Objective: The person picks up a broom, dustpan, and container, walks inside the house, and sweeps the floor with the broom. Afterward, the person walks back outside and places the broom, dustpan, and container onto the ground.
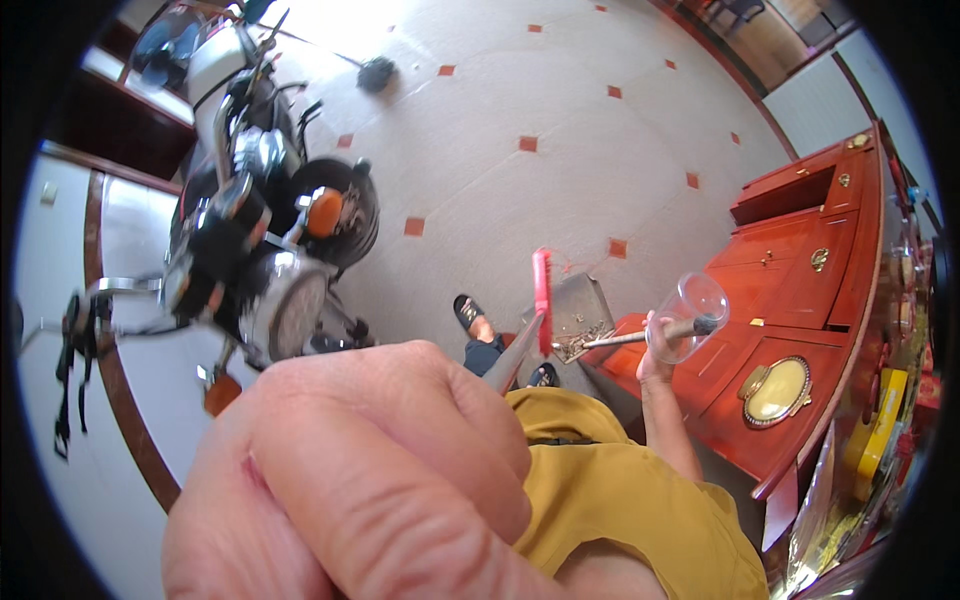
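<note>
Very near the camera, my left hand [375, 465] is closed, knuckles up, around the handle of a broom; the handle's upper part is hidden behind it. The broom's red head [541, 300] is seen edge-on at the left side of a grey dustpan [581, 300]. Dry brown debris [581, 339] lies in the pan. At the right, my right hand [660, 341] holds a clear plastic cup [701, 300] together with the dustpan's long handle [619, 340], whose dark end shows at the cup.
A motorcycle [255, 225] stands at the left, beside a dark round bin [352, 217] with contents. A red wooden cabinet [780, 277] with packages on top runs along the right. A dark mop-like head [376, 73] lies on the tiled floor [480, 180] farther off.
</note>
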The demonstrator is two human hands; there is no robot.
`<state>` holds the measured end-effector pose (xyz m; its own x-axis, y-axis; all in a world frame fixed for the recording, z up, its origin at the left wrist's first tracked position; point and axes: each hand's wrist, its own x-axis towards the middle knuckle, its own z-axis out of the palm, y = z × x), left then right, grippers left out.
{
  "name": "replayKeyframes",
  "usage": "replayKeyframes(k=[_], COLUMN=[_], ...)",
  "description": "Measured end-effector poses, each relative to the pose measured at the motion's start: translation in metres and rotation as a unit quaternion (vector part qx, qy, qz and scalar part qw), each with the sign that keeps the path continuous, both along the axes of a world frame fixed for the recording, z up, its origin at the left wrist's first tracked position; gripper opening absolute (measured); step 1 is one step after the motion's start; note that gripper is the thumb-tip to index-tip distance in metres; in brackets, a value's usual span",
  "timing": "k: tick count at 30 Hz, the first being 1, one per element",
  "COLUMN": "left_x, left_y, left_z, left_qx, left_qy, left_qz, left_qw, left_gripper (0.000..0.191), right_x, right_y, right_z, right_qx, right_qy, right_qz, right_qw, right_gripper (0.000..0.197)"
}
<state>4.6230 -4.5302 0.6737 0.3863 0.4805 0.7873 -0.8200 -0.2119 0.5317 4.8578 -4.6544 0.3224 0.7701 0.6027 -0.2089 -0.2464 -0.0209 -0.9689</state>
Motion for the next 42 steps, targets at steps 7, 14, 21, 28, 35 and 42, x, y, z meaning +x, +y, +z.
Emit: replayKeyframes(k=[7, 14, 21, 28, 35, 42], left_x=[0.007, 0.04, 0.107, 0.148, 0.155, 0.144], left_y=[0.101, 0.169, 0.219, 0.261, 0.324, 0.425], left_z=[0.017, 0.03, 0.015, 0.015, -0.011, -0.085], left_qx=[-0.011, -0.007, -0.013, -0.016, 0.037, -0.084], left_qy=[0.007, 0.036, 0.031, 0.019, 0.087, 0.145], left_qz=[-0.013, -0.023, -0.033, 0.018, 0.09, 0.25], left_qw=[1.0, 0.999, 0.999, 1.0, 0.991, 0.954], left_gripper=[0.014, 0.013, 0.013, 0.012, 0.018, 0.012], right_x=[0.021, 0.047, 0.104, 0.17, 0.216, 0.258], right_y=[0.059, 0.111, 0.174, 0.251, 0.335, 0.43], right_z=[0.017, 0.034, 0.024, 0.005, -0.003, -0.006], right_qx=[0.01, 0.003, 0.005, -0.024, -0.015, 0.002], right_qy=[-0.029, 0.001, 0.014, 0.003, -0.017, -0.079], right_qz=[-0.131, -0.165, -0.173, -0.11, -0.066, -0.085], right_qw=[0.991, 0.986, 0.985, 0.994, 0.998, 0.993], right_gripper=[0.013, 0.022, 0.021, 0.02, 0.016, 0.017])
